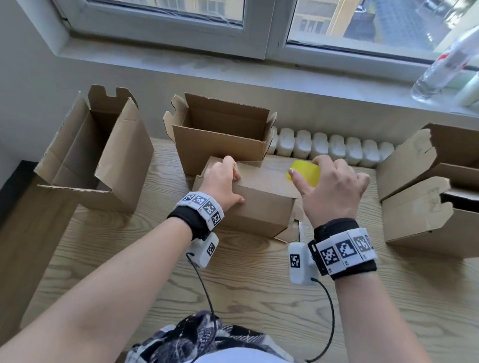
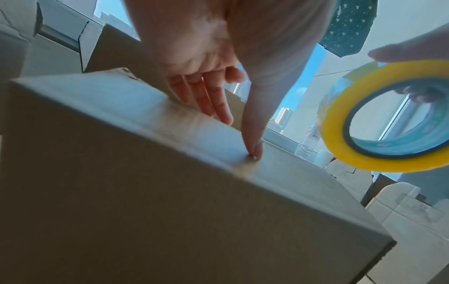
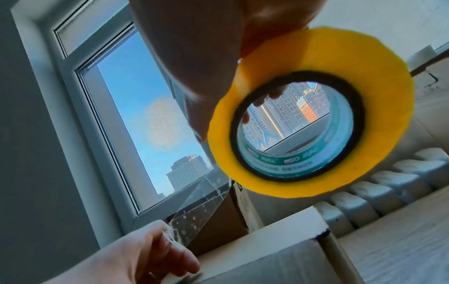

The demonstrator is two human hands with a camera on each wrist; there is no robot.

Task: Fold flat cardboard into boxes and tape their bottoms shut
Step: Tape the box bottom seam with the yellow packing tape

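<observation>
A folded cardboard box [image 1: 262,209] lies bottom-up on the wooden table [image 1: 251,292], with a strip of tape along its top. My left hand [image 1: 236,185] rests on its left part. Its fingers [image 2: 211,100] reach straight over the far edge, and the thumb tip [image 2: 253,153] presses on the top face. My right hand [image 1: 306,167] grips a yellow tape roll [image 1: 305,174] just above the box's far right corner. In the right wrist view a clear tape strip [image 3: 201,207] runs from the roll [image 3: 291,189] down to my left hand's fingers [image 3: 170,247].
An open box [image 1: 96,151] stands at the left, another [image 1: 221,139] right behind the one I hold, and two more [image 1: 436,169] [image 1: 426,218] at the right. A white radiator [image 1: 331,147] lines the table's far edge. A water bottle [image 1: 451,61] stands on the windowsill.
</observation>
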